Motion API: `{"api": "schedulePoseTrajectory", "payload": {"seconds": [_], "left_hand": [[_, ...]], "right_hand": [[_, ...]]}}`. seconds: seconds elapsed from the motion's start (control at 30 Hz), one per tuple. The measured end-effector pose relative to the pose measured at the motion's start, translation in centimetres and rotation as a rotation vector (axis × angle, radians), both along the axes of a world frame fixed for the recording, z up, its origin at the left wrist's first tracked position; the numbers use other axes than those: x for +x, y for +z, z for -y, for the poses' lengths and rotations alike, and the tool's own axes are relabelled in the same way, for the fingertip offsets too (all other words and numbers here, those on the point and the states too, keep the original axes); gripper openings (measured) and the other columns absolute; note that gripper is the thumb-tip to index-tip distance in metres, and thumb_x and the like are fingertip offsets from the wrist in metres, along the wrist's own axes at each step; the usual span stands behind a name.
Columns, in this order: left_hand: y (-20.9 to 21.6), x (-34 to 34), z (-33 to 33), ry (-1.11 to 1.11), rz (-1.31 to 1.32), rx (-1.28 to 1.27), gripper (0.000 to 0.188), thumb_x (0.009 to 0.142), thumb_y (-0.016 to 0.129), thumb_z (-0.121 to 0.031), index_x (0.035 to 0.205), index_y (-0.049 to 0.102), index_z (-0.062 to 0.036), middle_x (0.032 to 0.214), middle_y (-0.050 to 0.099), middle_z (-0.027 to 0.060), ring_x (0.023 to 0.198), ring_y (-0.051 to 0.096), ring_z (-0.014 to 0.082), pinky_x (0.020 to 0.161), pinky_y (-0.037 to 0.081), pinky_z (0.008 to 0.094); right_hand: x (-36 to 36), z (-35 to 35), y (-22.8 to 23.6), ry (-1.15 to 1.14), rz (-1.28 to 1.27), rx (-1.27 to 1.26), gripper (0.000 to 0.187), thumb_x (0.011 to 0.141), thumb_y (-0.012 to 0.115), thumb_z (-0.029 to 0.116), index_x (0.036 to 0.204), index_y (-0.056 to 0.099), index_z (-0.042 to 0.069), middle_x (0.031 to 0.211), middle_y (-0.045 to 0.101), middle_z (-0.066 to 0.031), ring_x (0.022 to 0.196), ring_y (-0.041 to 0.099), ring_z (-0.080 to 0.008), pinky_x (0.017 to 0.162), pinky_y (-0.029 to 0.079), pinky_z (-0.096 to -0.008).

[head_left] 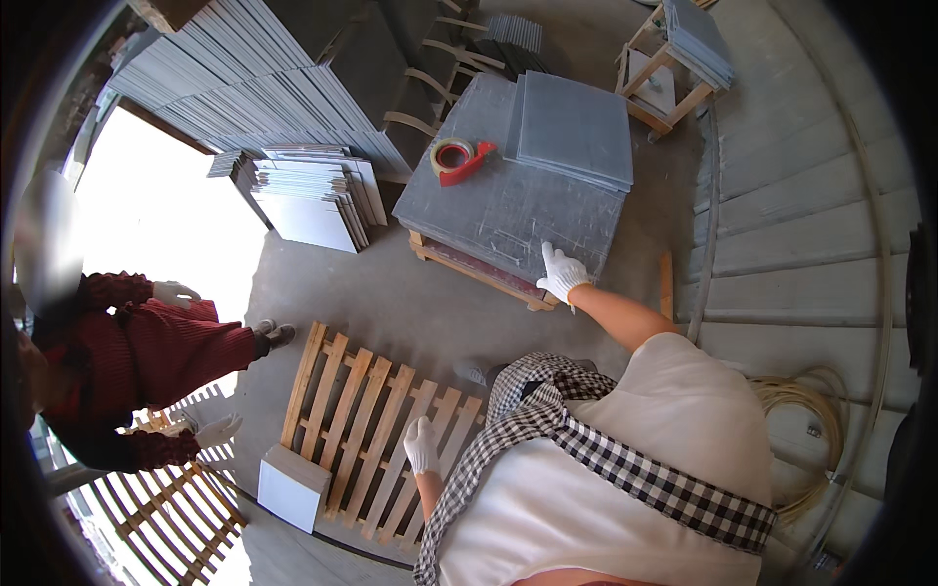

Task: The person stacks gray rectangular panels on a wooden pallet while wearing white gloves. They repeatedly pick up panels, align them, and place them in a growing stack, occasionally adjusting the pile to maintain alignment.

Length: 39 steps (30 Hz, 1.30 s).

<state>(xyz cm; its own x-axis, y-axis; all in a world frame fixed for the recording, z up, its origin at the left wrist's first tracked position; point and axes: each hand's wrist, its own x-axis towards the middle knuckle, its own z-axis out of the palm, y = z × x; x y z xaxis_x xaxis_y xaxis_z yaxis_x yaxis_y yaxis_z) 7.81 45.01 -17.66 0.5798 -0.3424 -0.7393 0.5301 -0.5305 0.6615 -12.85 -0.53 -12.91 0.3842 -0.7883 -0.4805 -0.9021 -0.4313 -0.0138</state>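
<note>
My right hand (564, 273), in a white knitted glove, is at the near right corner of a grey slab-topped stack (489, 217). Its fingers are partly stretched over the scuffed top, with nothing visible in them. My left hand (422, 447), gloved the same way, hangs beside my apron above a slatted wooden pallet (366, 400). Its fingers are loosely bent, and no held thing shows. On the stack lie a red tape dispenser (464, 174) with a roll of tape (449, 156), and several thin grey sheets (575, 129).
Another person (166, 342) in dark red clothes and white gloves stands at left. Panels stand piled (264, 88) at the far left, with white boards (313, 200) before them. A block of white sheets (293, 485) sits by the pallet. A wooden trolley (664, 83) stands far right; coiled hose (801, 420) lies right.
</note>
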Motion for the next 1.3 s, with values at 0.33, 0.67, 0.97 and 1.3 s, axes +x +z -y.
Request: {"api": "schedulePoseTrajectory", "payload": {"seconds": [0.33, 0.67, 0.97, 1.3], "left_hand": [[-1.9, -13.9, 4.0, 0.197, 0.071, 0.031, 0.036, 0.097, 0.064, -0.028, 0.110, 0.070, 0.0046, 0.080, 0.063, 0.0007, 0.072, 0.055, 0.0096, 0.066, 0.045, 0.0266], [8.5, -29.1, 18.7, -0.148, -0.147, 0.147, 0.031, 0.098, 0.057, -0.024, 0.105, 0.070, 0.0037, 0.092, 0.072, 0.0102, 0.083, 0.064, 0.0142, 0.076, 0.050, 0.0298], [2.5, -32.3, 24.6, -0.385, 0.105, 0.233, 0.038, 0.095, 0.058, -0.032, 0.101, 0.070, 0.0035, 0.088, 0.072, 0.0153, 0.081, 0.066, 0.0210, 0.076, 0.051, 0.0359], [5.7, -41.1, 51.4, -0.524, 0.106, 0.169, 0.040, 0.094, 0.057, -0.035, 0.107, 0.070, 0.0015, 0.093, 0.071, 0.0206, 0.091, 0.068, 0.0293, 0.080, 0.051, 0.0405]], "right_hand": [[-2.5, 2.0, -1.7, 0.239, 0.090, 0.023, 0.101, 0.083, 0.076, 0.049, 0.147, 0.024, -0.009, 0.120, 0.062, -0.0245, 0.097, 0.071, -0.0374, 0.079, 0.060, -0.0424], [-6.0, 4.5, -1.5, 0.317, 0.402, 0.388, 0.079, 0.087, 0.067, 0.043, 0.146, 0.037, -0.001, 0.120, 0.064, -0.0246, 0.110, 0.064, -0.0414, 0.092, 0.052, -0.0476], [-20.1, 10.6, -0.3, 0.561, 0.366, 0.671, 0.051, 0.087, 0.062, 0.037, 0.127, 0.062, 0.005, 0.112, 0.071, -0.0185, 0.104, 0.067, -0.0380, 0.089, 0.051, -0.0473], [-39.7, 35.4, -1.1, 0.100, 0.350, 0.617, 0.055, 0.087, 0.063, 0.040, 0.128, 0.063, 0.004, 0.118, 0.070, -0.0202, 0.110, 0.066, -0.0384, 0.096, 0.051, -0.0437]]}}
